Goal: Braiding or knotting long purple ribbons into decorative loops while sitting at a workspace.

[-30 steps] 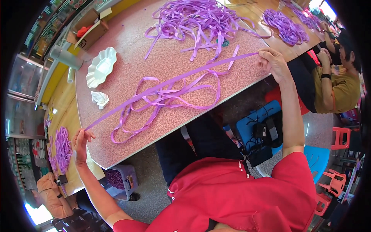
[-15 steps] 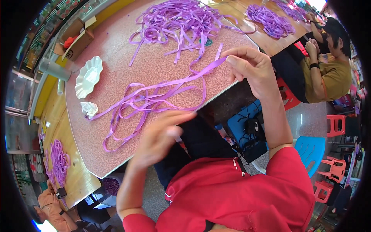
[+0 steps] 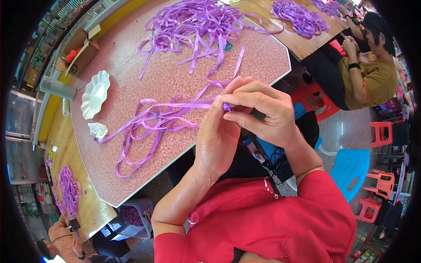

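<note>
Both my hands meet just past the table's near edge, fingers pinched together on a long purple ribbon (image 3: pixel 175 105). My left hand (image 3: pixel 215 144) is closed on it at the fingertips. My right hand (image 3: pixel 265 111) curls over from the other side, thumb and fingers closed on it too. Between the fingertips shows a small, darker purple rolled or knotted bit (image 3: pixel 226 106); whether it is part of the ribbon I cannot tell. The ribbon trails in loose loops across the pink speckled table (image 3: pixel 127 92) to a crumpled white wad (image 3: pixel 98 130).
A large heap of purple ribbons (image 3: pixel 193 26) covers the far part of the table. At left stand a white scalloped dish (image 3: pixel 95 94), a grey cylinder (image 3: pixel 57 87) and a cardboard box (image 3: pixel 83 55). Other people sit at right and lower left. A blue chair (image 3: pixel 348 173) stands at right.
My hands were apart, the right holding the ribbon out to the right. Now they have come together, the left having risen to the ribbon and the right having moved down and left.
</note>
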A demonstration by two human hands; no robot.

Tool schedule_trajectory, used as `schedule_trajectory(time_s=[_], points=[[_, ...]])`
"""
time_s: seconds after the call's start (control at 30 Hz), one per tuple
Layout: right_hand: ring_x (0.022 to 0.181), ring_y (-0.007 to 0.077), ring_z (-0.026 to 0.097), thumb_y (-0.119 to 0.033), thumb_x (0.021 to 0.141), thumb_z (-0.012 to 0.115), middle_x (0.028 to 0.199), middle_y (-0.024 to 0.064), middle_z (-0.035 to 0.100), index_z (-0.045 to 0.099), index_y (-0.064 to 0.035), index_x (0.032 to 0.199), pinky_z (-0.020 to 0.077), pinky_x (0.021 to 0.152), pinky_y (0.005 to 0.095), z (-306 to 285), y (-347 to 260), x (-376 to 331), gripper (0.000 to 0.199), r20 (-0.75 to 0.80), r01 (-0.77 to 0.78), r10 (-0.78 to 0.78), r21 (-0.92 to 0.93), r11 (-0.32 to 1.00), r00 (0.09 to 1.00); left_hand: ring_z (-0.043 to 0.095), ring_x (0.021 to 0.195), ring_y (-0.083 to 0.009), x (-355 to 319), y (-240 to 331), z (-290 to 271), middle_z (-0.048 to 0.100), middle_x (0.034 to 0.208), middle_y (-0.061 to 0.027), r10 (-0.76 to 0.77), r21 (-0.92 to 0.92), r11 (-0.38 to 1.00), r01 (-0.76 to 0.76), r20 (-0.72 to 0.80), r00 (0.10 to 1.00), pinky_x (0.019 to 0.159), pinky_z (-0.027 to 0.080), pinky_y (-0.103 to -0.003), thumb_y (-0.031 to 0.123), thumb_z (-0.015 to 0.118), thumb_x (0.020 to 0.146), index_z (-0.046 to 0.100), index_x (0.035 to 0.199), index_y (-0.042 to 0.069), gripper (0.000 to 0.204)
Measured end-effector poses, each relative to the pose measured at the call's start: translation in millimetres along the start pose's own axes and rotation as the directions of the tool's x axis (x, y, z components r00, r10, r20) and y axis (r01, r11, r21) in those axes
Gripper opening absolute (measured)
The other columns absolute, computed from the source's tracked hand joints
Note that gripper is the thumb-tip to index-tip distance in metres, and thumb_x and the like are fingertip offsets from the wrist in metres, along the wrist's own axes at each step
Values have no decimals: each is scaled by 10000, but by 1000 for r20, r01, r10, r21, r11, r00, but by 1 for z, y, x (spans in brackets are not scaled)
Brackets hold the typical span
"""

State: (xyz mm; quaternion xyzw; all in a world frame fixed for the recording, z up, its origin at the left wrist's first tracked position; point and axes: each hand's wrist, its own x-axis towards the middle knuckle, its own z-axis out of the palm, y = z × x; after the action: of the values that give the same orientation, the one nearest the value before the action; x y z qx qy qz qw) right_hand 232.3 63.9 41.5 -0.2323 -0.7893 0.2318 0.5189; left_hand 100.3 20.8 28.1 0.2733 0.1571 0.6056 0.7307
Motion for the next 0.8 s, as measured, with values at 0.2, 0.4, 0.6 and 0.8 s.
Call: schedule_trajectory(time_s=[0.2,0.4,0.6,0.8], points=[[797,169,676,39,728,790,881,83,685,718,-24,1005,548,678,275,11,4,-1,293,-59,48,-46,35,998,997,409,1348,-187,-5,3,-3,430,1447,-101,-14,31,999,15,-33,999,1148,300,-361,396,426,1019,316,1474,13,605],[774,169,681,48,744,776,876,88,693,705,-17,978,552,669,276,15,10,-2,253,-89,105,-102,32,994,991,421,1333,-188,-6,3,-3,455,1422,-107,-6,52,999,10,-72,997,1126,317,-359,370,398,1034,366,1447,8,550],[799,179,692,59,749,767,906,103,701,690,-8,996,556,666,269,14,5,-5,267,-82,-28,40,138,990,996,532,1005,-89,-10,-4,-11,611,1118,-46,220,309,937,-165,-155,963,880,424,-255,261,454,1049,575,1259,5,352],[773,169,674,54,747,772,907,101,685,692,-15,987,542,642,271,12,6,-8,262,-80,8,-1,84,996,997,563,1029,-124,-11,-1,-15,624,1087,-58,303,357,908,-220,-196,932,949,436,-299,191,504,1026,619,1110,28,216]])
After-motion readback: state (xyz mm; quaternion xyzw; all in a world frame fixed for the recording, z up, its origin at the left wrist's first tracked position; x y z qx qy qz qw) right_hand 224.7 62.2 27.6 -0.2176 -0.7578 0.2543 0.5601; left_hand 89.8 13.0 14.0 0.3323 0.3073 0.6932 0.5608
